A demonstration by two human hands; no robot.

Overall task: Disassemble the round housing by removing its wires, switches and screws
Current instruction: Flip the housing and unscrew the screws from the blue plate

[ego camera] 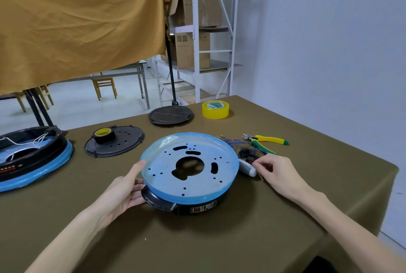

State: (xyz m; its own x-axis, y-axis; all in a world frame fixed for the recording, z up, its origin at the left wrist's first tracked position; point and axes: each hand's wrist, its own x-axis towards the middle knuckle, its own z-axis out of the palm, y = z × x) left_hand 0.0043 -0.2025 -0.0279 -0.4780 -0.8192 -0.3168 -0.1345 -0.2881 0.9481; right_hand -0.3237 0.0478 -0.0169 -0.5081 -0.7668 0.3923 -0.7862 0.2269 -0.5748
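The round housing (162, 176) lies in the middle of the table: a black rim with a pale blue-filmed metal plate full of holes and a large centre cut-out. My left hand (129, 187) is flat against its left side and black handle, steadying it. To the housing's right lie removed blue wires (232, 143) and black switch parts (247, 153). My right hand (278, 170) is beside them, its fingertips pinched at the end of a white-handled tool (247, 168) resting on the table.
Yellow-green pliers (270, 140) lie at the right rear. A yellow tape roll (215, 109), a dark round plate (170, 114), a black cover with a tape roll on it (115, 143), and a second housing (33, 156) at far left sit on the table.
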